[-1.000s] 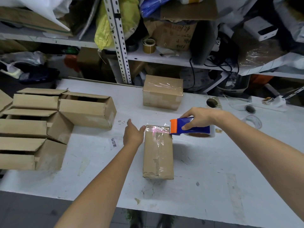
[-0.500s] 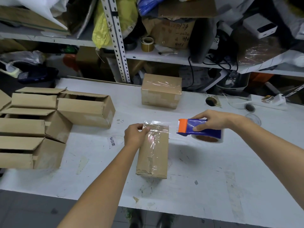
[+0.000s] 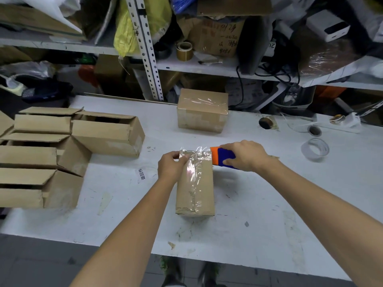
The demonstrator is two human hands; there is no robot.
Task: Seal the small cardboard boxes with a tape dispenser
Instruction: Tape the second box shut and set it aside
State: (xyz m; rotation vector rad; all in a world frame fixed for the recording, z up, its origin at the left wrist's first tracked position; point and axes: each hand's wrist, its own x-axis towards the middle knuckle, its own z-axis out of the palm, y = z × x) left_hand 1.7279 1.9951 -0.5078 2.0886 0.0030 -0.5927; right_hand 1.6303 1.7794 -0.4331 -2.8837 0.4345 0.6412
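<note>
A small cardboard box [image 3: 194, 189] lies lengthwise on the white table [image 3: 259, 204], with clear tape running along its top and over its far end. My left hand [image 3: 171, 165] grips the box's far left corner, thumb on the taped top. My right hand [image 3: 241, 155] holds the blue and orange tape dispenser [image 3: 219, 157], whose orange blade end touches the box's far right corner. A strip of shiny tape spans the far edge between both hands.
Several open cardboard boxes [image 3: 62, 146] are stacked at the left. A taped box [image 3: 202, 110] stands at the back. An empty tape roll [image 3: 315, 149] and small rolls lie at the right. Cluttered shelves rise behind the table.
The dispenser has moved left from beside the box back against its far right corner. My left hand stays on the far left corner and the box has turned slightly straighter.
</note>
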